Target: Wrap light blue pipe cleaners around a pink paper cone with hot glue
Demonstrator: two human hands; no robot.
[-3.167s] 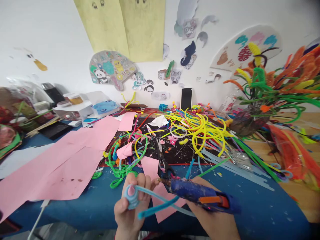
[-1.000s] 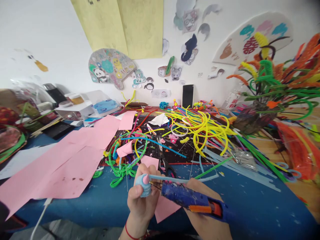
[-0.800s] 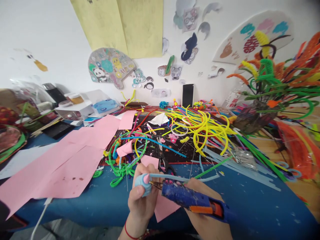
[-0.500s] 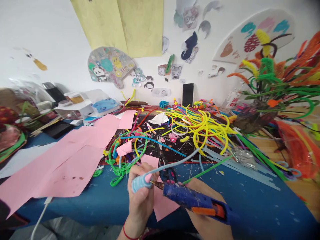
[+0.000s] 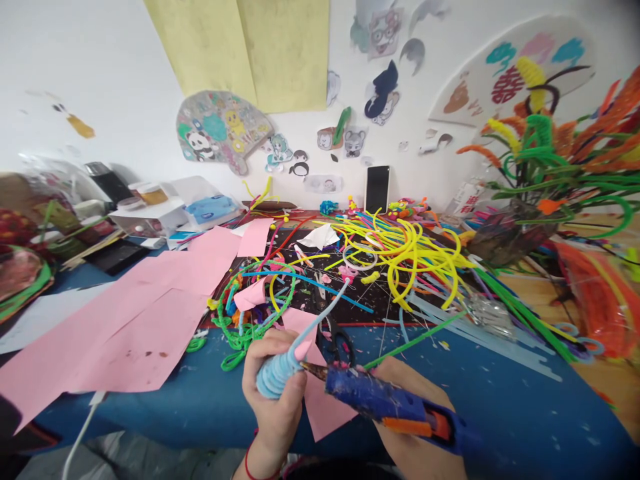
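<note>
My left hand (image 5: 274,393) is closed around a pink paper roll (image 5: 302,350) wrapped in several turns of light blue pipe cleaner (image 5: 273,379). The pipe cleaner's loose end sticks up and to the right over the table. My right hand (image 5: 420,387) grips a blue hot glue gun (image 5: 385,399) with an orange trigger, and its fingers are mostly hidden behind the gun. The nozzle points left, at or very near the wrapped roll beside my left thumb. A flat piece of pink paper (image 5: 325,407) lies beneath the nozzle.
Pink sheets (image 5: 150,333) cover the table's left. Black-handled scissors (image 5: 340,340) lie behind my hands. Yellow pipe cleaners (image 5: 415,253) pile up at the back, with light blue ones (image 5: 500,343) at right. A phone (image 5: 377,189) leans on the wall; a vase (image 5: 510,233) holds pipe-cleaner stems.
My left hand has shifted slightly left and turned the wrapped roll. The pipe cleaner's loose end has swung left and now points more upward. The glue gun has barely moved.
</note>
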